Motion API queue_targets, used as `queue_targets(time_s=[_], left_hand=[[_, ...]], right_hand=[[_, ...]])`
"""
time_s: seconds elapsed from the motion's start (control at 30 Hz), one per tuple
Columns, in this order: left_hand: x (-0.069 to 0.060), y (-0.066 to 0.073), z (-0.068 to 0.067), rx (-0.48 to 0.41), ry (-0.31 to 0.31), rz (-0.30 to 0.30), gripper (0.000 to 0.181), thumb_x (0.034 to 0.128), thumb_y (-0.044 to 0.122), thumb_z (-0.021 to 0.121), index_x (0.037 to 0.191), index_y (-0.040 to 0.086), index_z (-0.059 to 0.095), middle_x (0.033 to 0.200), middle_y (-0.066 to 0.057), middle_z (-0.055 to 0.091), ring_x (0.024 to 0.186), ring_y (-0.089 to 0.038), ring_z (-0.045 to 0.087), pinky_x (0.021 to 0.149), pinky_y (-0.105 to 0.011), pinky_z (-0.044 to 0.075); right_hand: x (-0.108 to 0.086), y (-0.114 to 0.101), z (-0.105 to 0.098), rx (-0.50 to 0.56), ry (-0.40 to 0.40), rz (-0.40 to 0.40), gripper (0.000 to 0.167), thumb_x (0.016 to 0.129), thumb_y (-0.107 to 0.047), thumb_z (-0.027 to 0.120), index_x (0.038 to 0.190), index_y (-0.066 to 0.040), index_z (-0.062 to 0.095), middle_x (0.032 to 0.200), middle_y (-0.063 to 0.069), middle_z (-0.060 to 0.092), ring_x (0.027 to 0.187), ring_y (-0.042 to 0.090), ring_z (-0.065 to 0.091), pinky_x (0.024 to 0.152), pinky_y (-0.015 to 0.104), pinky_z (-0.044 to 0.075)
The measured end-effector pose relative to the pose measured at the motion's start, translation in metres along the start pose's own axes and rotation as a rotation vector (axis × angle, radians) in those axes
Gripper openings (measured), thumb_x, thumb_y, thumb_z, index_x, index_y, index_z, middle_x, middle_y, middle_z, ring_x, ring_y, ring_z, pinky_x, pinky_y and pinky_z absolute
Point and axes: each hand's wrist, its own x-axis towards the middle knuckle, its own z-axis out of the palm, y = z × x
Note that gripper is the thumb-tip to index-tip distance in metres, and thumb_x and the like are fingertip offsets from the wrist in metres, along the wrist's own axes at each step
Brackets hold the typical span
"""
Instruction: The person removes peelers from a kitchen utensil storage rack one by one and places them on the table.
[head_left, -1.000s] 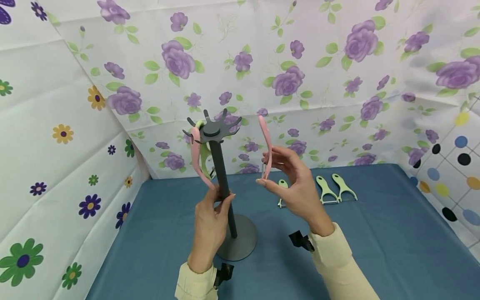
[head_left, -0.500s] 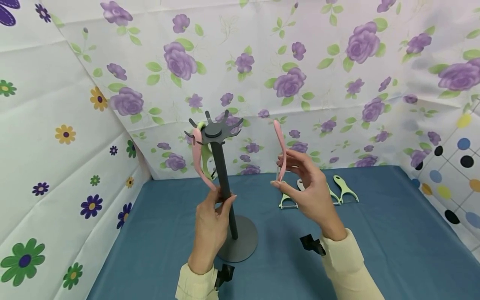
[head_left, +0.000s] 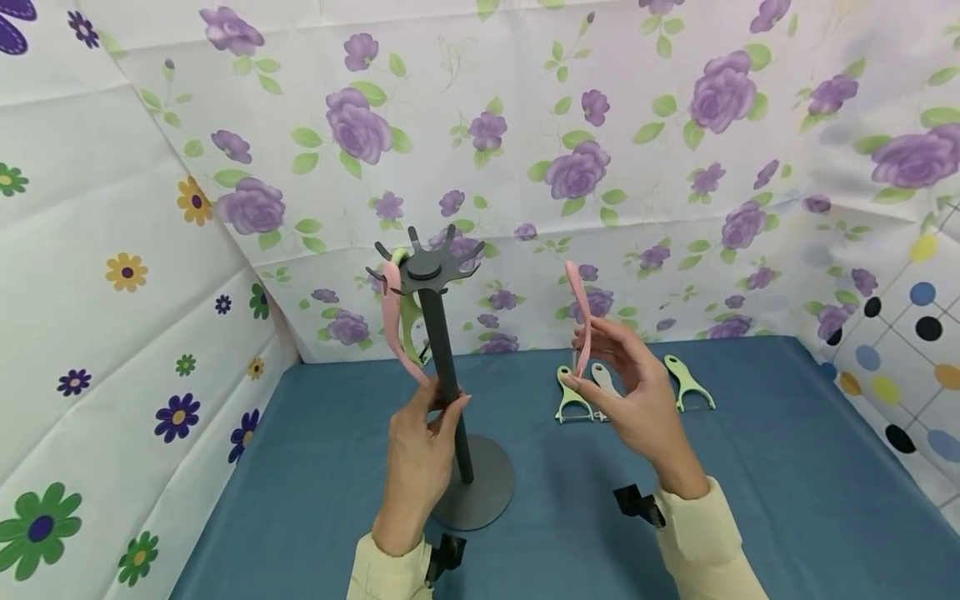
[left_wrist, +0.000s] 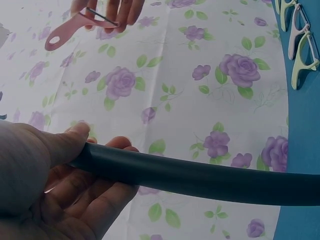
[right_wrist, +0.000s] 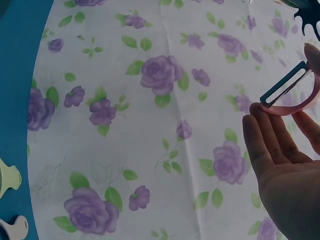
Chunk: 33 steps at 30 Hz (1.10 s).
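Note:
My left hand [head_left: 420,454] grips the upright pole [head_left: 441,346] of a dark grey rack with a ring of hooks on top; in the left wrist view thumb and fingers [left_wrist: 107,202] wrap that pole. A pink peeler [head_left: 393,317] and a light green peeler [head_left: 409,312] hang on the rack's left hooks. To the right, my right hand [head_left: 637,404] pinches another pink peeler [head_left: 581,312] by its blade end, handle pointing up, apart from the rack. In the right wrist view its metal blade [right_wrist: 285,86] shows between fingers and thumb.
On the blue tabletop [head_left: 322,500], behind the right hand, lie a green peeler [head_left: 568,396], a whitish peeler [head_left: 604,379] and another green peeler [head_left: 686,383]. The rack's round base [head_left: 487,492] stands mid-table. Flowered cloth [head_left: 450,100] hangs behind.
My right hand has moved right and slightly down with the pink peeler, away from the rack, uncovering some peelers on the table and covering another. My left hand stays on the pole.

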Motion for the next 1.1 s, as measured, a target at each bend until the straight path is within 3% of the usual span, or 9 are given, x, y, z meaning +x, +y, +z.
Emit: queue_targets(time_s=[0.17, 0.43, 0.67, 1.1], left_hand=[[0.000, -0.001, 0.001, -0.007, 0.000, -0.006, 0.014, 0.1003, 0.022, 0.067, 0.110, 0.013, 0.069, 0.099, -0.007, 0.074, 0.097, -0.018, 0.074, 0.088, -0.033, 0.064], [-0.001, -0.002, 0.002, -0.025, 0.004, -0.006, 0.011, 0.1010, 0.019, 0.066, 0.109, 0.013, 0.069, 0.099, -0.008, 0.074, 0.096, -0.019, 0.074, 0.087, -0.032, 0.064], [-0.002, -0.001, 0.002, -0.038, 0.023, -0.002, 0.009, 0.1011, 0.018, 0.066, 0.108, 0.013, 0.069, 0.100, -0.008, 0.074, 0.097, -0.019, 0.074, 0.088, -0.031, 0.064], [-0.002, 0.000, 0.002, -0.046, 0.026, 0.006, 0.011, 0.1006, 0.018, 0.066, 0.109, 0.012, 0.069, 0.099, -0.009, 0.074, 0.095, -0.021, 0.074, 0.087, -0.030, 0.064]], right_hand=[[-0.002, 0.005, -0.004, -0.007, 0.014, -0.007, 0.069, 0.086, 0.009, 0.076, 0.148, -0.012, 0.052, 0.133, 0.010, 0.063, 0.123, 0.020, 0.063, 0.111, 0.024, 0.049], [-0.004, 0.009, -0.012, -0.014, 0.030, -0.005, 0.069, 0.086, 0.011, 0.076, 0.148, -0.010, 0.052, 0.132, 0.001, 0.064, 0.122, 0.022, 0.063, 0.109, 0.022, 0.050], [-0.006, 0.013, -0.018, -0.001, 0.049, -0.005, 0.072, 0.084, 0.015, 0.075, 0.147, -0.009, 0.052, 0.132, 0.009, 0.064, 0.120, 0.024, 0.064, 0.108, 0.021, 0.051], [-0.014, 0.024, -0.029, -0.018, 0.079, 0.013, 0.070, 0.085, 0.015, 0.073, 0.148, -0.007, 0.052, 0.130, 0.011, 0.063, 0.119, 0.022, 0.064, 0.106, 0.019, 0.051]])
